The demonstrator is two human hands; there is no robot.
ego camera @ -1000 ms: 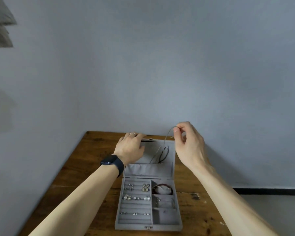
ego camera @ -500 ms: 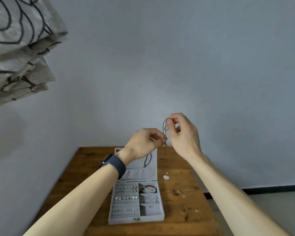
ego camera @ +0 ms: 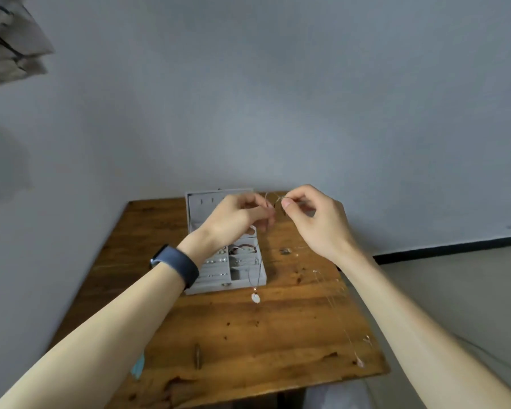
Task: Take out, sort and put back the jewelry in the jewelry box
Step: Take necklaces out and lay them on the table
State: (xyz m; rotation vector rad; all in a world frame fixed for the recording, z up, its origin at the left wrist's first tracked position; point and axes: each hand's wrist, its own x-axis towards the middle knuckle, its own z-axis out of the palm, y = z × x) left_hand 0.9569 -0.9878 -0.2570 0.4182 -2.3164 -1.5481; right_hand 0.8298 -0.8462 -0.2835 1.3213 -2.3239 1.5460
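The left hand (ego camera: 236, 215) and right hand (ego camera: 313, 219) each pinch the top of a thin necklace (ego camera: 256, 297) above the open jewelry box (ego camera: 227, 289) at the worktop's (ego camera: 248, 335) 12 o'clock end, and the pendant dangling by the box's 5 o'clock corner could likely snag there or knot the chain if swung

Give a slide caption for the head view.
Left hand and right hand pinch a pendant necklace near the open jewelry box.

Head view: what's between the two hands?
Only the thin necklace cord, pinched by left hand and right hand; its pendant hangs below. Head view shows it.
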